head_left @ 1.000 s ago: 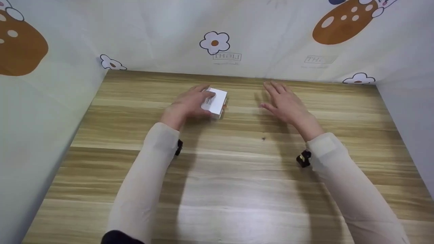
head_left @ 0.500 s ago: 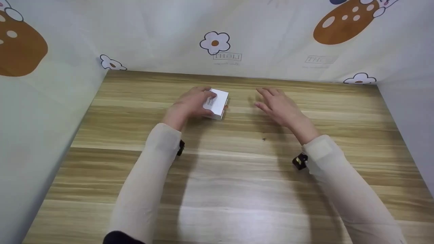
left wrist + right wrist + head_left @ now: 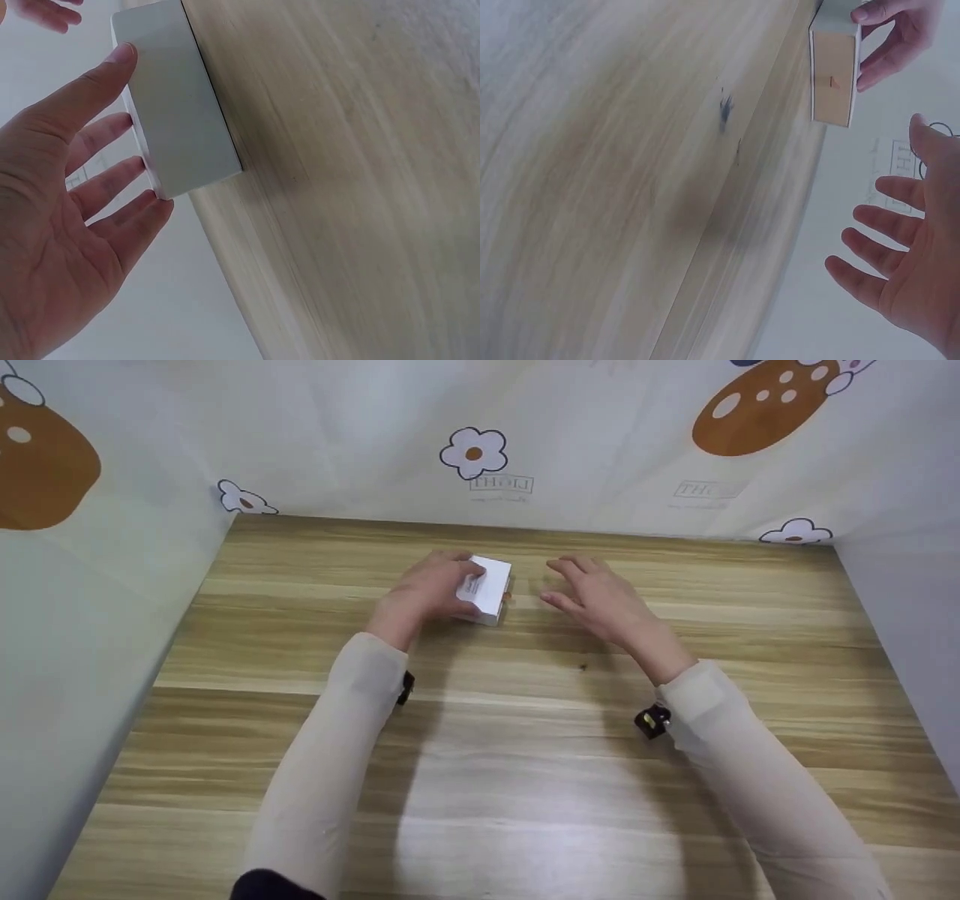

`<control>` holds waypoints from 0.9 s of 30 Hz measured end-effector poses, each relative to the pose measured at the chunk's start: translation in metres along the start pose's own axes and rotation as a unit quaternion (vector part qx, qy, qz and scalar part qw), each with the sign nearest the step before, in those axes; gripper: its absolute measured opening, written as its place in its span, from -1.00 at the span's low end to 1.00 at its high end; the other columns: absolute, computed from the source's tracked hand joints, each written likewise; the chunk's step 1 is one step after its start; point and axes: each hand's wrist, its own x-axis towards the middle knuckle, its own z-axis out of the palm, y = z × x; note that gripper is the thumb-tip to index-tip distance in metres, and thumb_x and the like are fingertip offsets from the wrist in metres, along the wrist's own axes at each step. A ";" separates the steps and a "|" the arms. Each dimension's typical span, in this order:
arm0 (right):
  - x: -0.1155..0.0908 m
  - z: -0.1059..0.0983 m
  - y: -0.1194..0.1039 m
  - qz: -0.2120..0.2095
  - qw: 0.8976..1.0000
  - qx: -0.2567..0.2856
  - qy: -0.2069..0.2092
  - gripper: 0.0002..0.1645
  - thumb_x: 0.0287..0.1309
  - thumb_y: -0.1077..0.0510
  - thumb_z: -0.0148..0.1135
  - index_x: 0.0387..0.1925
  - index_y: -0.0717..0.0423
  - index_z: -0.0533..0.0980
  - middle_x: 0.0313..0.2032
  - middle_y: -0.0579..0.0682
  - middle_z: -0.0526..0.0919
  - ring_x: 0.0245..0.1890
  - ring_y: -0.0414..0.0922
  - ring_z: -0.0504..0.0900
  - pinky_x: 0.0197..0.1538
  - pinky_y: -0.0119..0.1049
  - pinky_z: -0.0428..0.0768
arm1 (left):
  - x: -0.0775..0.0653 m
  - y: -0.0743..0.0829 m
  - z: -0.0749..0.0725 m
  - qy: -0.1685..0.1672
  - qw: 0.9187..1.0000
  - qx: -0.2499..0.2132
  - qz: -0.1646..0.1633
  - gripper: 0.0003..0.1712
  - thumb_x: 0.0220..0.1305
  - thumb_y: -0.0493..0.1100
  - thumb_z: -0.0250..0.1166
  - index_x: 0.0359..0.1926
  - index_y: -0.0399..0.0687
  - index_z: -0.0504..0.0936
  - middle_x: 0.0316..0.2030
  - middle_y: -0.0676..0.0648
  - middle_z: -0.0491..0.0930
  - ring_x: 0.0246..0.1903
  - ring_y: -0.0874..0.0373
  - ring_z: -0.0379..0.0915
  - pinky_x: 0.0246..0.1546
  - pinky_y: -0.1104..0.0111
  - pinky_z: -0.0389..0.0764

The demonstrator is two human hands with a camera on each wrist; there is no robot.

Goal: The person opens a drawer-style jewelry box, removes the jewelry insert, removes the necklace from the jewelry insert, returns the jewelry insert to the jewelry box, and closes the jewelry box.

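Both arms reach forward and converge over the far part of the wood-grain table (image 3: pixel 510 720), where a white drawer-style box (image 3: pixel 490 589) lies flat, left of center. The left hand (image 3: pixel 431 589) grips the box from its left end: the thumb presses the near side while the fingers, spread slightly apart, reach across the top toward the far side. The right hand (image 3: pixel 600 596) is held open near the box's right end, apart from it and holding nothing; its fingers are separated and gently bent, pointing away from the body and inward, with the thumb set apart on the near side. The right wrist view shows the box's tan end panel (image 3: pixel 832 64), framed in white and bearing a small pull tab (image 3: pixel 833 82), on the end facing the right hand. Pale left sleeve (image 3: pixel 322 765) and right sleeve (image 3: pixel 750 765) end at the wrists. Beyond the table's far edge rises a flower-printed backdrop (image 3: pixel 600 450); small printing on the box top is illegible.
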 end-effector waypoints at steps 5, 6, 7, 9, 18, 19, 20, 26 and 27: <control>0.001 0.000 -0.008 -0.007 1.000 -0.002 0.006 -0.22 0.41 -0.27 0.03 0.46 0.06 0.24 0.44 0.18 0.30 0.47 0.19 0.22 0.49 0.15 0.26 | 0.003 0.006 -0.001 0.008 0.999 0.030 0.010 -0.23 0.18 0.07 0.45 0.39 0.06 0.43 0.51 -0.14 0.19 0.48 -0.15 0.10 0.51 0.06 0.20; 0.001 0.001 -0.009 -0.009 1.000 -0.002 0.007 -0.22 0.40 -0.27 0.04 0.46 0.06 0.24 0.43 0.18 0.30 0.47 0.20 0.23 0.48 0.16 0.26 | 0.004 0.007 -0.002 0.010 0.999 0.036 0.012 -0.24 0.18 0.08 0.45 0.38 0.06 0.44 0.50 -0.14 0.20 0.47 -0.17 0.12 0.50 0.06 0.21; 0.001 0.001 -0.010 -0.009 1.000 -0.003 0.007 -0.22 0.40 -0.27 0.05 0.46 0.06 0.24 0.43 0.18 0.30 0.46 0.19 0.23 0.48 0.15 0.27 | 0.004 0.009 -0.002 0.011 0.999 0.041 0.014 -0.24 0.18 0.08 0.45 0.37 0.05 0.45 0.50 -0.15 0.21 0.46 -0.17 0.14 0.50 0.06 0.22; 0.002 0.001 -0.012 -0.010 1.000 -0.005 0.006 -0.22 0.39 -0.26 0.07 0.45 0.06 0.25 0.43 0.18 0.30 0.46 0.19 0.24 0.47 0.15 0.28 | 0.005 0.011 -0.002 0.010 0.999 0.043 0.014 -0.24 0.17 0.09 0.46 0.37 0.06 0.46 0.50 -0.15 0.22 0.44 -0.18 0.16 0.49 0.05 0.23; 0.001 0.003 -0.015 -0.006 1.000 -0.011 0.009 -0.27 0.36 -0.19 0.17 0.41 0.06 0.30 0.41 0.14 0.31 0.43 0.15 0.28 0.40 0.14 0.39 | 0.006 0.019 -0.001 0.015 0.998 0.047 0.034 -0.26 0.16 0.06 0.47 0.34 0.03 0.49 0.46 -0.16 0.28 0.39 -0.19 0.24 0.45 0.09 0.31; 0.001 0.003 -0.014 -0.006 1.000 -0.011 0.010 -0.27 0.36 -0.18 0.17 0.41 0.06 0.31 0.41 0.15 0.31 0.43 0.15 0.28 0.39 0.14 0.40 | 0.006 0.020 0.000 0.014 0.998 0.046 0.034 -0.26 0.16 0.07 0.47 0.34 0.03 0.49 0.46 -0.16 0.28 0.39 -0.19 0.24 0.45 0.09 0.31; 0.002 0.004 -0.014 -0.006 1.000 -0.011 0.009 -0.27 0.36 -0.18 0.17 0.41 0.07 0.31 0.41 0.15 0.31 0.42 0.15 0.28 0.39 0.14 0.40 | 0.006 0.021 0.000 0.014 0.998 0.044 0.034 -0.26 0.16 0.07 0.47 0.34 0.04 0.48 0.46 -0.16 0.27 0.40 -0.19 0.23 0.45 0.09 0.30; 0.001 0.008 -0.011 -0.005 1.000 -0.010 0.004 -0.29 0.35 -0.15 0.18 0.39 0.09 0.32 0.40 0.14 0.32 0.41 0.15 0.31 0.41 0.11 0.39 | 0.006 0.024 0.004 0.010 0.998 0.048 0.034 -0.28 0.17 0.07 0.46 0.34 0.04 0.49 0.45 -0.15 0.28 0.40 -0.17 0.24 0.46 0.09 0.30; 0.001 0.008 -0.011 -0.004 1.000 -0.009 0.003 -0.29 0.35 -0.15 0.18 0.39 0.09 0.33 0.39 0.14 0.33 0.41 0.14 0.31 0.41 0.11 0.38 | 0.006 0.025 0.005 0.010 0.998 0.047 0.034 -0.28 0.17 0.06 0.46 0.34 0.04 0.49 0.45 -0.14 0.29 0.40 -0.16 0.24 0.46 0.09 0.30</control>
